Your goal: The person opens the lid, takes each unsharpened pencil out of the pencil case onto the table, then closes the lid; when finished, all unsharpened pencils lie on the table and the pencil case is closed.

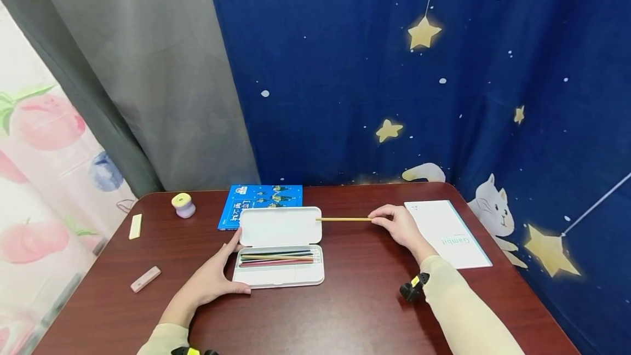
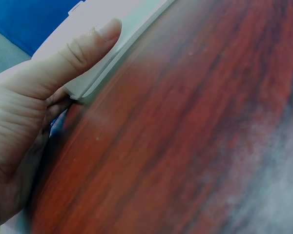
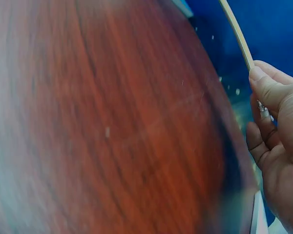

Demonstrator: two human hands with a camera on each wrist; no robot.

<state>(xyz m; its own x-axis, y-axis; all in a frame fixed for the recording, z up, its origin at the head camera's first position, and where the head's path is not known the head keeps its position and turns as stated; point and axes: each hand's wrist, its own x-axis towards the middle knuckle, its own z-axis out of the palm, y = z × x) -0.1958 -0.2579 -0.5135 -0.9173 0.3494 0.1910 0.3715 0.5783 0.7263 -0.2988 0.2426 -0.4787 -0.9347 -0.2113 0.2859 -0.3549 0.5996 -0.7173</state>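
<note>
An open white pencil case (image 1: pixel 308 275) lies on the table with several coloured pencils (image 1: pixel 276 259) in its tray, its lid tilted back. My left hand (image 1: pixel 212 280) spans the case's left side, thumb at the front corner and fingers by the lid; in the left wrist view the thumb of the hand (image 2: pixel 53 73) rests on the case (image 2: pixel 132 24). A yellow pencil (image 1: pixel 345 219) is pinched by one end in my right hand (image 1: pixel 396 226), its other end over the lid's right edge. In the right wrist view, thumb and forefinger of the hand (image 3: pixel 283 117) grip the pencil (image 3: pixel 238 36).
Behind the case lies a blue book (image 1: pixel 261 193). A white booklet (image 1: pixel 448 234) is at the right, beside the right forearm. Toward the left are a yellow-and-lilac spool-shaped item (image 1: pixel 183 205), a pale yellow strip (image 1: pixel 135 227) and a pink block (image 1: pixel 145 279). Curtains hang behind the table.
</note>
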